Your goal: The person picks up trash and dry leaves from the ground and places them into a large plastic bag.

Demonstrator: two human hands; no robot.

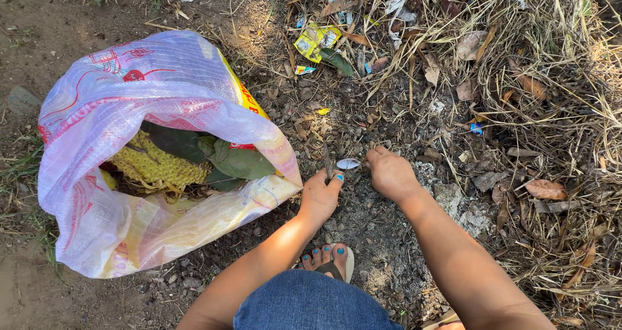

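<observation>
Crouching over bare, ashy ground (382, 252); reaching down with both hands toward a small pale silvery object (348, 164) lying on the dirt between them. Left hand (319, 194) resting low on the soil, fingers curled together, thumb tip pointing up at the object's left end and just touching or nearly touching it; cannot tell which. Right hand (391, 172) closing in from the other side, fingers bunched and bent down, fingertips pinching at or pressing beside the object's right end; exact grip hidden by the knuckles. Lying open just left of the hands, a large translucent plastic sack (116, 110) with red and yellow print, holding green leaves (236, 161) and a knobbly yellow-green husk (152, 165). Showing below the hands, a sandalled foot (329, 260) and a denim-covered knee (311, 304). Spreading across the upper right, dry grass and brown leaves (538, 77); sitting among them near the top, a crumpled yellow wrapper (315, 40).
</observation>
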